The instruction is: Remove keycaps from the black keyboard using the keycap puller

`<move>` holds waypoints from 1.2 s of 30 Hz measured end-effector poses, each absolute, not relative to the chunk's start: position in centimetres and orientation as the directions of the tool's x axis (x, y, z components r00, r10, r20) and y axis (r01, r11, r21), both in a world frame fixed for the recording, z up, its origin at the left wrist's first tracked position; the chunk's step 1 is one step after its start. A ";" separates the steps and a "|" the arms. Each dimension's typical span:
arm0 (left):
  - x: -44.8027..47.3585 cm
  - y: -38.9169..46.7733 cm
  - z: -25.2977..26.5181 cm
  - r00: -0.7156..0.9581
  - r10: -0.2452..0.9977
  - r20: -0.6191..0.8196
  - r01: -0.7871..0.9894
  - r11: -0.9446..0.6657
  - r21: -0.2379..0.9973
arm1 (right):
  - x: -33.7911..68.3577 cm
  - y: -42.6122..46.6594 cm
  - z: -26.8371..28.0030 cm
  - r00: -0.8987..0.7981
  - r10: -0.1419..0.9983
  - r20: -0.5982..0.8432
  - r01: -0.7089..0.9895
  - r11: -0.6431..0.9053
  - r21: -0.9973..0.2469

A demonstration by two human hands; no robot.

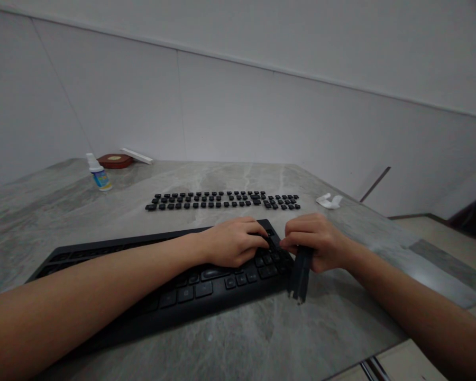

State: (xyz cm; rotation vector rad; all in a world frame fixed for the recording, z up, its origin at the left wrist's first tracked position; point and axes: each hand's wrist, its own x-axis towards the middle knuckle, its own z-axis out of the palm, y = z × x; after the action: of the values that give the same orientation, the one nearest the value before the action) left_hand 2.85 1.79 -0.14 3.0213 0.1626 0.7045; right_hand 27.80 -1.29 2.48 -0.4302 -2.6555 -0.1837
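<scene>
A black keyboard point(150, 312) lies at a slant in front of me, with some keys off their places along its upper part. My left hand point(236, 241) reaches over its right end, fingers bent and tips drawn together at the keys; whatever is between them is too small and dark to make out. Just off the keyboard's right edge, my right hand point(315, 241) is closed around a dark bar-shaped plastic tool point(300, 275), whose notched lower end points toward me. Several loose black keycaps point(210, 200) stand in rows behind the keyboard.
A white spray bottle point(99, 173) with a blue label stands at the back left, near a reddish-brown case point(115, 161) and a white strip point(137, 155). Crumpled white tissue point(329, 201) lies at the right. A wall point(230, 111) rises behind the grey marbled table point(238, 333).
</scene>
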 end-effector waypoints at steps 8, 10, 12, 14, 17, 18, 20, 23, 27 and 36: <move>2.8 1.8 -0.2 0.899 0.087 0.429 0.091 -0.996 0.012 | 27.0 -1.8 2.7 -0.900 0.167 0.402 0.290 0.919 0.267; 2.8 1.8 -0.2 0.901 0.087 0.424 0.093 -0.996 0.005 | 27.0 -1.8 2.8 -0.905 0.170 0.389 0.296 0.909 0.292; 2.8 1.8 -0.2 0.903 0.086 0.421 0.095 -0.995 -0.001 | 27.0 -1.8 2.9 -0.911 0.147 0.385 0.282 0.903 0.324; 2.8 1.7 -0.2 0.904 0.087 0.417 0.098 -0.995 -0.003 | 26.9 -2.0 3.1 -0.921 0.125 0.368 0.266 0.893 0.363; 2.8 1.7 -0.1 0.907 0.093 0.411 0.102 -0.995 0.000 | 26.8 -2.3 3.2 -0.933 0.114 0.343 0.256 0.878 0.405; 2.8 1.6 -0.1 0.908 0.093 0.409 0.101 -0.995 0.001 | 26.7 -2.4 3.2 -0.933 0.107 0.344 0.251 0.878 0.408; 2.8 1.6 -0.1 0.908 0.089 0.409 0.098 -0.995 -0.001 | 26.6 -2.4 3.1 -0.931 0.086 0.355 0.236 0.884 0.404; 2.8 1.6 -0.1 0.908 0.088 0.409 0.097 -0.995 -0.002 | 26.5 -2.4 3.1 -0.925 0.060 0.375 0.218 0.892 0.397; 2.8 1.6 0.0 0.910 0.091 0.405 0.098 -0.995 0.003 | 26.6 -2.2 2.8 -0.916 0.071 0.395 0.214 0.919 0.331; 2.9 1.8 -0.1 0.899 0.107 0.424 0.104 -0.994 0.032 | 27.5 -0.1 0.6 -0.685 0.455 0.570 0.478 0.870 -0.121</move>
State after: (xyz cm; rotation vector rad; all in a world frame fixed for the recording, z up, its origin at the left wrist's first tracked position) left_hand 2.86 1.78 -0.10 3.0534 0.1697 0.6827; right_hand 27.49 -0.05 0.57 -0.6724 -2.4293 -0.0497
